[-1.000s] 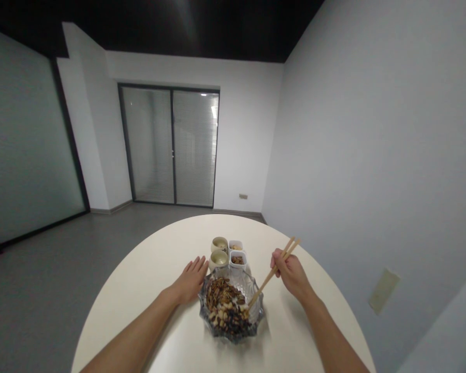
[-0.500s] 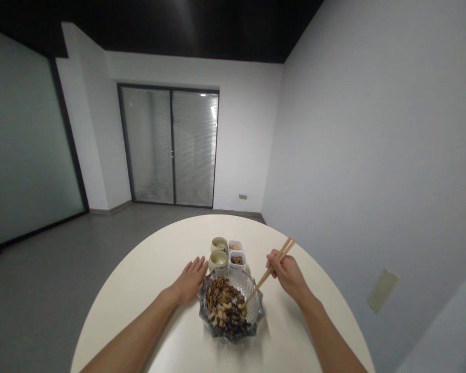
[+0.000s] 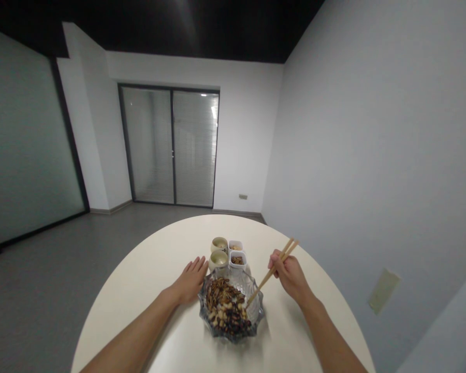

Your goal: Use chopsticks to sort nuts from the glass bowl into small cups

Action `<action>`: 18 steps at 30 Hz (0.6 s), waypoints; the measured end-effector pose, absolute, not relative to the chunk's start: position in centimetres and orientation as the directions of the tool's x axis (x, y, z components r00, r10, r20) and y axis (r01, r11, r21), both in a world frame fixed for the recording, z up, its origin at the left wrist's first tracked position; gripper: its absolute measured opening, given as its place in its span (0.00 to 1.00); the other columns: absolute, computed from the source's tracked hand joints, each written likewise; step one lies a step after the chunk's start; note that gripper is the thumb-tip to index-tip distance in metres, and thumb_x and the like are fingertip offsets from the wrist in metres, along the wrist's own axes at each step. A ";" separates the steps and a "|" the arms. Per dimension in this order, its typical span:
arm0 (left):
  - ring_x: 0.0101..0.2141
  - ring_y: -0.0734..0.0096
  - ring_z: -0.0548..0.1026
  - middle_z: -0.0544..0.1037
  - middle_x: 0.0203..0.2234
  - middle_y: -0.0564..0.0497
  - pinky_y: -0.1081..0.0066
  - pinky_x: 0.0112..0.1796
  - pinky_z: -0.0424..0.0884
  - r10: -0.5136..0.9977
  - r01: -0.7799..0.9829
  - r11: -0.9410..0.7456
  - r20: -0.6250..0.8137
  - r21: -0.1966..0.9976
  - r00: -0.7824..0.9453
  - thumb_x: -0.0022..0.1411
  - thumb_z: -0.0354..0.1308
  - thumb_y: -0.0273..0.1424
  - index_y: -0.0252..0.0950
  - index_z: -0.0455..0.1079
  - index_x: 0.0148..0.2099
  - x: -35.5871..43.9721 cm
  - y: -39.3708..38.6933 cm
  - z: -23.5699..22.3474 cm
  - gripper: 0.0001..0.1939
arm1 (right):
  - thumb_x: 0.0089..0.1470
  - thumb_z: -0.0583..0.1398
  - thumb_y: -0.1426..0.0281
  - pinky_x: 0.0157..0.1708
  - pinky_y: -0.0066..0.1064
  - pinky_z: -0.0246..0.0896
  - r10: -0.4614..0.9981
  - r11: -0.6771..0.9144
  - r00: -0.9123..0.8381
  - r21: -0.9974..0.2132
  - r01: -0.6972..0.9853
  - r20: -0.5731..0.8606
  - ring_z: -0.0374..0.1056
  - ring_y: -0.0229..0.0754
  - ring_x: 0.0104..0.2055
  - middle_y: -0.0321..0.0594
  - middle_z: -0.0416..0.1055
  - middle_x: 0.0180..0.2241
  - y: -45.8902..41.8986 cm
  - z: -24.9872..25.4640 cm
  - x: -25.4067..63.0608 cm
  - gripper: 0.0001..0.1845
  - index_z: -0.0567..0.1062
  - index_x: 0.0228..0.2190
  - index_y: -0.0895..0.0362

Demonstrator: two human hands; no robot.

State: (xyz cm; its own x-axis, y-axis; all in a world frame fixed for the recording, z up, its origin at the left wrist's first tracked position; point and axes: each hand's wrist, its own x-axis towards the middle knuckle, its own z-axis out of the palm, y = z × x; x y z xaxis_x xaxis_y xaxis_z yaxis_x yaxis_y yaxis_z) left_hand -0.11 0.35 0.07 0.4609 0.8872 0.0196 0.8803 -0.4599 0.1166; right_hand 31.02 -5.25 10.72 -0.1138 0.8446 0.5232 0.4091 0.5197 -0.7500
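My right hand [image 3: 289,272] is closed around a pair of wooden chopsticks [image 3: 267,276], held slanting down to the left. Their tips reach into a clear glass bowl [image 3: 256,316] with a scalloped rim. In the bowl lie long brown seed-like pieces [image 3: 220,292], pale nut-like pieces [image 3: 217,312] and dark bean-like pieces [image 3: 235,324]. Whether the tips pinch a piece is too small to tell. My left hand [image 3: 192,280] rests flat on the table, fingers stretched out, beside the bowl's left rim.
Beyond the bowl stand two pale green cups [image 3: 218,259] and two small white square dishes [image 3: 237,254], the nearer dish with brown pieces, the farther with pale ones. All stand on a round white table [image 3: 171,233]. A wall [image 3: 353,155] rises close on the right.
My right hand and the chopsticks have shifted slightly to the right. The chopstick tips have moved a little toward the bowl's right side. My left hand stays in place.
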 end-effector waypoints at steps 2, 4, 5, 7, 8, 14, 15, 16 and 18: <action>0.65 0.53 0.38 0.40 0.66 0.40 0.55 0.60 0.42 0.886 0.879 -0.462 0.019 0.114 0.463 0.68 0.42 0.35 0.30 0.41 0.69 -0.1 0.3 0.2 0.32 | 0.58 0.49 0.49 0.16 0.25 0.49 0.845 0.520 -0.121 -0.747 0.414 0.521 0.56 0.35 0.15 0.32 0.58 0.12 -5.4 10.9 30.8 0.29 0.69 0.18 0.56; 0.65 0.53 0.38 0.40 0.66 0.40 0.55 0.60 0.42 0.887 0.880 -0.461 0.024 0.116 0.461 0.68 0.42 0.35 0.30 0.41 0.69 0.0 0.3 0.2 0.31 | 0.58 0.49 0.49 0.16 0.25 0.48 0.848 0.516 -0.133 -0.746 0.421 0.512 0.55 0.35 0.15 0.32 0.57 0.12 -5.5 10.9 30.6 0.29 0.69 0.18 0.56; 0.65 0.53 0.38 0.40 0.66 0.40 0.55 0.60 0.43 0.888 0.880 -0.459 0.028 0.117 0.459 0.69 0.42 0.36 0.30 0.41 0.69 0.0 0.3 0.2 0.31 | 0.58 0.50 0.49 0.16 0.26 0.48 0.852 0.512 -0.139 -0.747 0.424 0.505 0.54 0.35 0.15 0.31 0.57 0.12 -5.5 11.0 30.6 0.29 0.69 0.18 0.56; 0.65 0.53 0.39 0.41 0.66 0.40 0.55 0.60 0.43 0.889 0.882 -0.458 0.029 0.115 0.458 0.69 0.41 0.36 0.30 0.41 0.69 0.0 0.3 0.1 0.31 | 0.58 0.50 0.50 0.16 0.25 0.47 0.860 0.501 -0.148 -0.749 0.433 0.489 0.54 0.35 0.15 0.31 0.56 0.12 -5.5 11.0 30.6 0.28 0.69 0.18 0.56; 0.65 0.53 0.39 0.41 0.66 0.40 0.55 0.60 0.43 0.889 0.882 -0.458 0.027 0.112 0.458 0.69 0.41 0.36 0.30 0.41 0.69 0.0 0.3 0.1 0.31 | 0.58 0.50 0.51 0.16 0.25 0.47 0.864 0.494 -0.152 -0.750 0.439 0.480 0.53 0.35 0.15 0.31 0.55 0.12 -5.5 10.9 30.7 0.27 0.69 0.18 0.56; 0.64 0.53 0.39 0.41 0.66 0.40 0.54 0.60 0.43 0.888 0.882 -0.458 0.030 0.113 0.458 0.68 0.43 0.36 0.31 0.42 0.69 0.1 0.1 0.4 0.31 | 0.58 0.51 0.53 0.17 0.25 0.48 0.882 0.468 -0.174 -0.763 0.446 0.439 0.54 0.35 0.15 0.30 0.56 0.12 -5.4 10.5 30.6 0.24 0.69 0.20 0.56; 0.64 0.53 0.39 0.41 0.66 0.39 0.55 0.60 0.43 0.889 0.883 -0.457 0.021 0.110 0.457 0.68 0.43 0.36 0.30 0.42 0.69 0.1 0.1 0.5 0.31 | 0.58 0.51 0.53 0.17 0.25 0.49 0.885 0.463 -0.180 -0.768 0.443 0.430 0.55 0.35 0.15 0.30 0.57 0.12 -5.4 10.5 30.4 0.24 0.69 0.20 0.56; 0.65 0.53 0.39 0.41 0.66 0.39 0.55 0.60 0.43 0.889 0.883 -0.456 0.013 0.109 0.457 0.68 0.42 0.36 0.29 0.42 0.69 0.1 0.1 0.5 0.32 | 0.58 0.52 0.53 0.17 0.25 0.49 0.888 0.458 -0.185 -0.771 0.442 0.422 0.55 0.35 0.15 0.30 0.58 0.12 -5.4 10.4 30.3 0.23 0.69 0.20 0.55; 0.65 0.53 0.39 0.41 0.66 0.39 0.55 0.60 0.43 0.889 0.883 -0.456 0.011 0.113 0.457 0.69 0.42 0.36 0.29 0.41 0.69 0.1 0.2 0.5 0.32 | 0.58 0.51 0.54 0.17 0.25 0.50 0.890 0.454 -0.183 -0.770 0.448 0.418 0.56 0.35 0.15 0.31 0.58 0.12 -5.4 10.4 30.0 0.23 0.69 0.20 0.55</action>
